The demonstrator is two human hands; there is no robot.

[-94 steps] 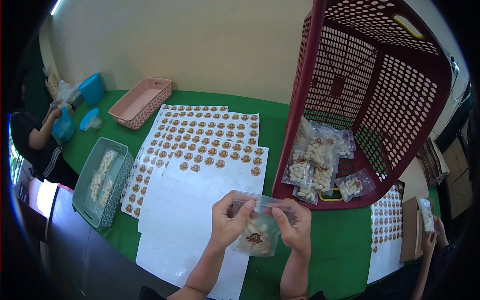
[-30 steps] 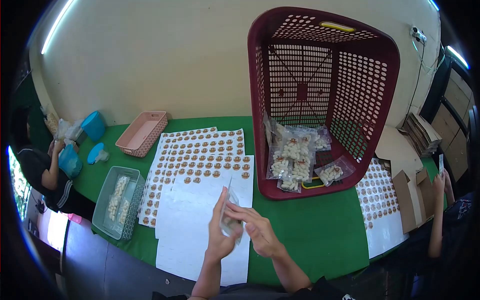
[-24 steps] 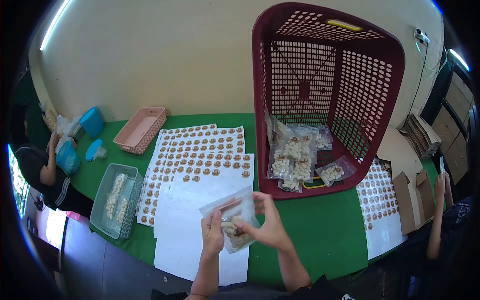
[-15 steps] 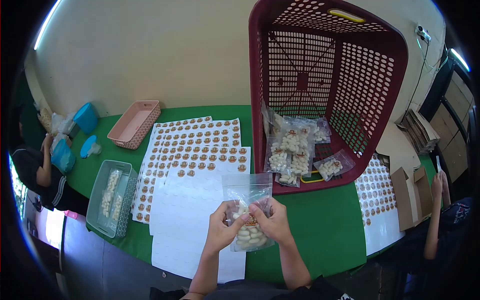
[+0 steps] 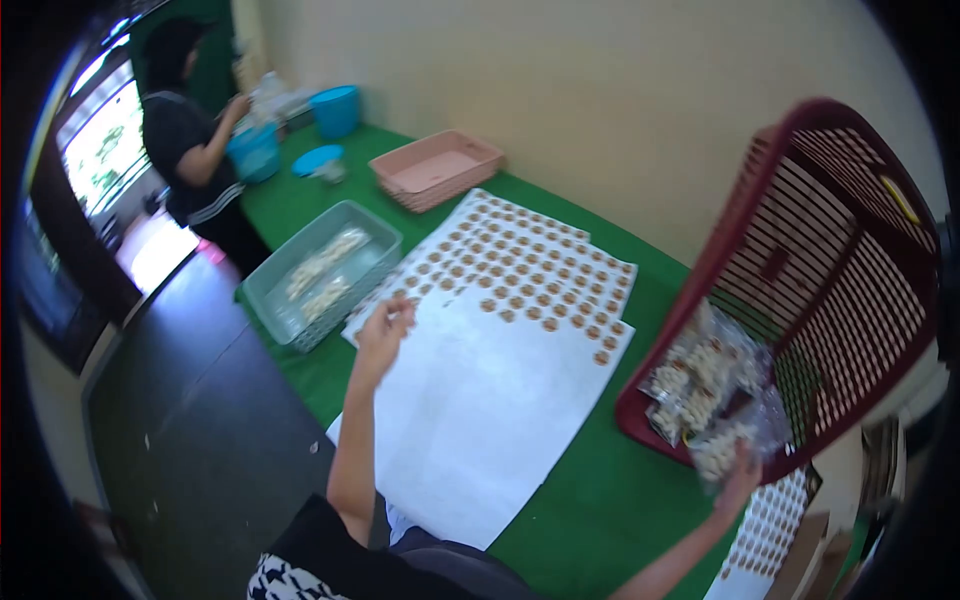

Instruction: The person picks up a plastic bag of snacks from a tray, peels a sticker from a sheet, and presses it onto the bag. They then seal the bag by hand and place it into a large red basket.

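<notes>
My right hand (image 5: 740, 482) is at the front opening of the tipped maroon basket (image 5: 655, 385), its fingers on the lower edge of a clear pouch of white oblong pieces (image 5: 717, 452). Several similar pouches with round labels (image 5: 700, 370) lie piled inside the basket, behind that pouch. My left hand (image 5: 383, 335) hovers over the left edge of the sticker sheets (image 5: 510, 250), fingers loosely curled and a little apart, with nothing visible in them. Close to it stands a green basket (image 5: 375, 225) with unlabelled pouches (image 5: 325, 265) in it. Motion blurs both hands.
A pink basket (image 5: 440, 170), a blue lid (image 5: 317, 160) and a blue bucket (image 5: 335, 112) stand farther back on the green table (image 5: 600, 490). A person (image 5: 195, 140) works at the far left end. More sticker sheets (image 5: 765, 525) and cardboard (image 5: 805, 560) lie at the right.
My hands have parted: the right carried the labelled pouch to the basket, and the left moved towards the green basket. The view has swung left.
</notes>
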